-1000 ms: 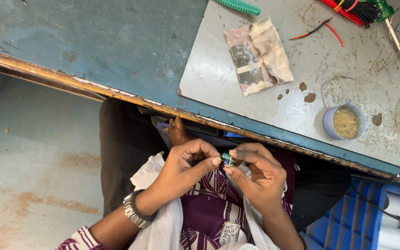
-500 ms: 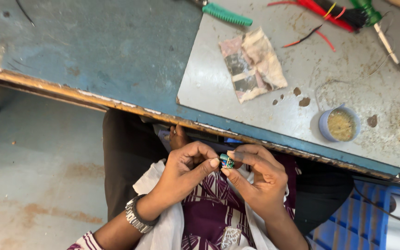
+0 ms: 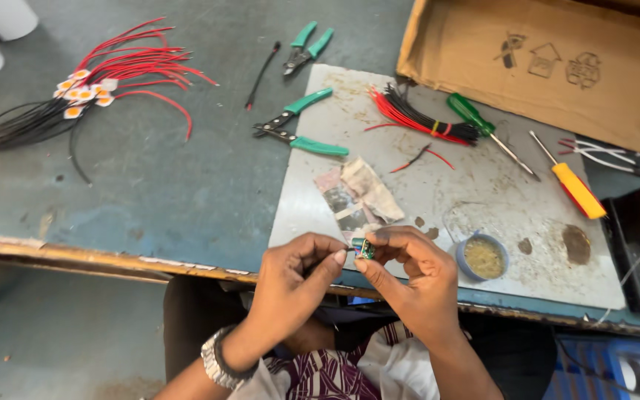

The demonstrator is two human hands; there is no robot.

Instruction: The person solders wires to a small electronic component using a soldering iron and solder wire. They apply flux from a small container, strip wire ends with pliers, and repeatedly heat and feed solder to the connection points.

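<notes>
Over the table's near edge, left hand and right hand pinch a small green part.

Both hands with the small green part have risen from the lap to the bench edge.

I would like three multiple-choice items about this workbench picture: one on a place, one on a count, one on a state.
1. Where does the small round tin stand?
A. on the grey mat
B. in the cardboard box
C. on the floor

2. How many green-handled cutters or pliers lie on the bench?
A. one
B. two
C. four

3. How is the small green part held?
A. lying on the mat
B. pinched between both hands
C. clamped in pliers

Answers: 1 A, the tin sits on the grey mat. 2 B, a small pair and a larger pair. 3 B, the left hand and right hand pinch it.
</notes>
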